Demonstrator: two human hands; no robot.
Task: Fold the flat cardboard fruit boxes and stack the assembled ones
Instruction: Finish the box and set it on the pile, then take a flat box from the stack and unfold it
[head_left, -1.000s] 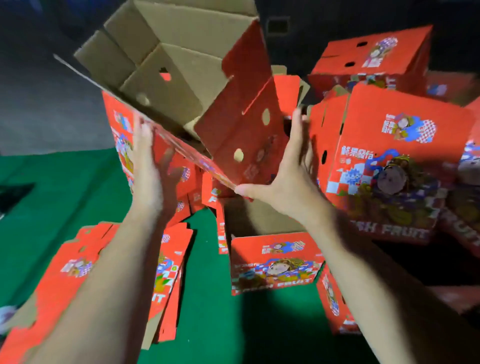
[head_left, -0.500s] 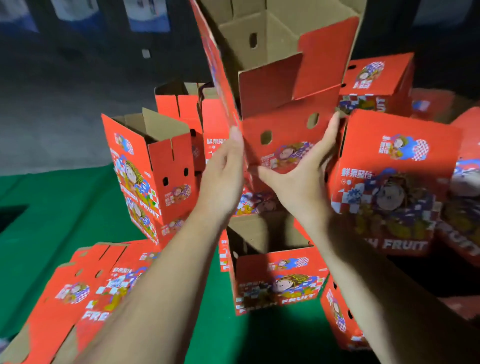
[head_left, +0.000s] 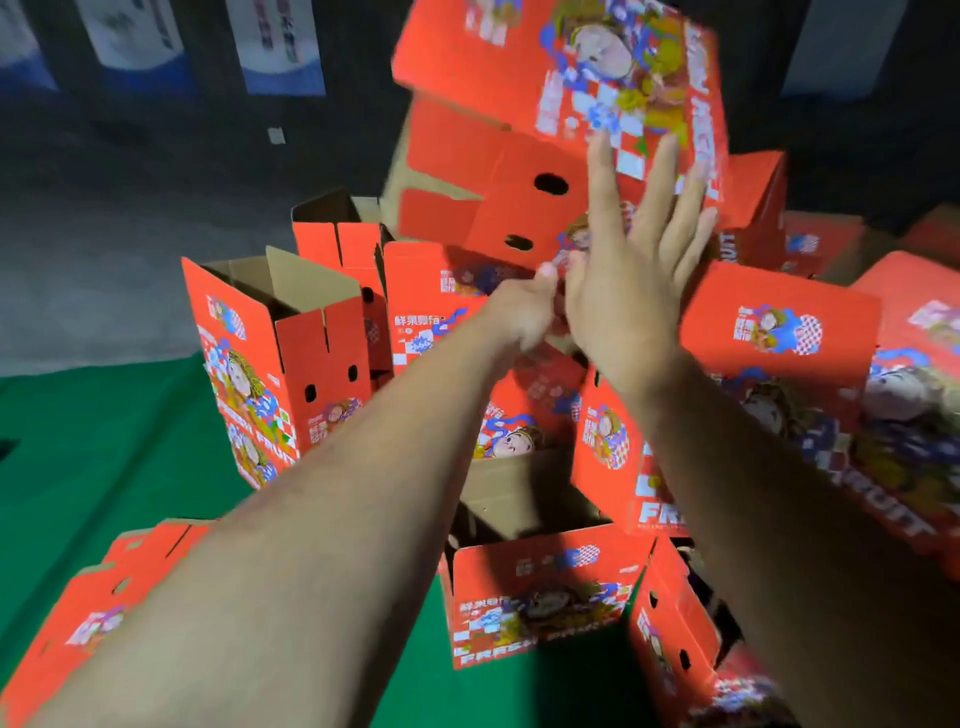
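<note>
From my remote seat the raised box (head_left: 561, 109) was my landmark, and much of it was hard to read: its print was smeared by motion, its top ran off the upper edge of the picture, and I could not tell which way its open end faced.

Far left of it and low down, a stack of flat boxes (head_left: 98, 618) lay on the green surface (head_left: 93, 452), partly covered by my left forearm and cut off at the bottom left corner. Nearer, below and left of the raised box, an assembled box (head_left: 275, 364) stood upright with its top flaps open. Bare green surface and grey floor (head_left: 119, 239) lay open to the left of that.

My left hand (head_left: 519, 312) was blurred, just under the raised box; its fingers looked curled, yet whether they held cardboard I could not tell. Straight below, an open box (head_left: 540, 592) sat with its brown inside showing.

My right hand (head_left: 628, 280) was spread wide, fingers straight, fingertips lying against the lower printed face of the raised box.

Right of the raised box, closed boxes (head_left: 779, 353) crowded together, the farthest ones clipped by the right edge. No open surface showed on that side.
</note>
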